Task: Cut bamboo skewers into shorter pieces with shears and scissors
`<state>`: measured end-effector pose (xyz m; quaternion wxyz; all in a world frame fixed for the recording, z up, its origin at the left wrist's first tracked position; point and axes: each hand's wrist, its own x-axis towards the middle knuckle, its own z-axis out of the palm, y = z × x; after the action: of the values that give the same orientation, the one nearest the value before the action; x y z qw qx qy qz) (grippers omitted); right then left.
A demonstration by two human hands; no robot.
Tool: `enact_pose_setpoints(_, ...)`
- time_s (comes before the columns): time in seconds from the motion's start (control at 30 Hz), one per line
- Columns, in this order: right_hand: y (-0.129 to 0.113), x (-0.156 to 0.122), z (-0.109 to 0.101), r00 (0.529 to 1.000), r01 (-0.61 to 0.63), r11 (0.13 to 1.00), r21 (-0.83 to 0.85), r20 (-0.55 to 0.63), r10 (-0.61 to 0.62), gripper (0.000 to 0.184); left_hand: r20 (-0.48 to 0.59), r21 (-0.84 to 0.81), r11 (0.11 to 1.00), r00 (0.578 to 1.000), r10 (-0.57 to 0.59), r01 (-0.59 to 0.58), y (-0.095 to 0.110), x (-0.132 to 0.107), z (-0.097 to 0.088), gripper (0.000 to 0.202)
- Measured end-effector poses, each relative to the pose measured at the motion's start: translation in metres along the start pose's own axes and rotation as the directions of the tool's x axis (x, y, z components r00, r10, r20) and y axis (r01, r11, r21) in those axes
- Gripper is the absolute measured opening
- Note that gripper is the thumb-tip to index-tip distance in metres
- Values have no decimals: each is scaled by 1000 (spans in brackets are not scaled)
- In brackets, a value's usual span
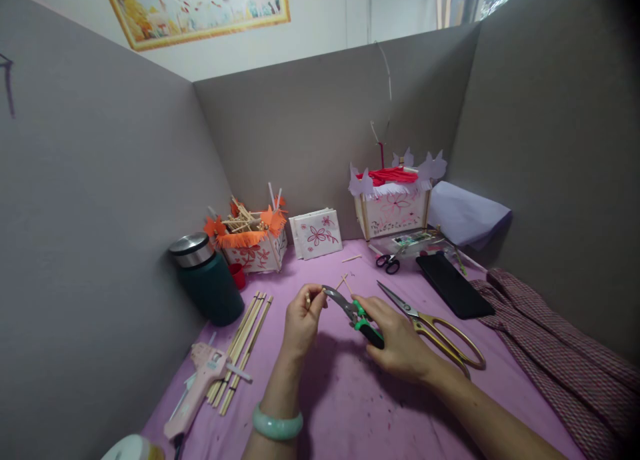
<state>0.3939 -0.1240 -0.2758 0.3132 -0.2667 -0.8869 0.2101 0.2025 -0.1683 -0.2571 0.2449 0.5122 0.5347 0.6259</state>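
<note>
My right hand (400, 340) is wrapped round the green and black handles of a pair of pruning shears (341, 301), whose curved blades point up and left. At the blade tips, my left hand (303, 317) pinches a thin wooden stick (308, 299), mostly hidden by the fingers. A jade-green bangle (277, 423) circles the left wrist. Just beyond the blades, short cut stick pieces (345, 281) lie on the purple cloth (360, 407). Large gold-handled scissors (425, 320) rest close to my right hand.
To the left are a teal bottle (206, 280), a pink glue gun (196, 387) and a bundle of sticks (245, 347). Decorated boxes (255, 255) and folded flower-drawn panels (316, 235) stand behind. A black phone (454, 285), small scissors (388, 264) and patterned fabric (550, 353) lie right. Grey partitions (310, 127) surround the table.
</note>
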Motion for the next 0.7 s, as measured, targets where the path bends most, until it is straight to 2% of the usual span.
enact_pose_setpoints(0.2,-4,0,-2,1000,-11,999,-32,-3,11,74,-16,2,1000,1000,16,-16,-3,0,-1,13)
enact_pose_setpoints(0.7,-5,0,-4,999,3,997,79,40,-6,76,-34,-79,997,999,-16,13,2,0,-1,14)
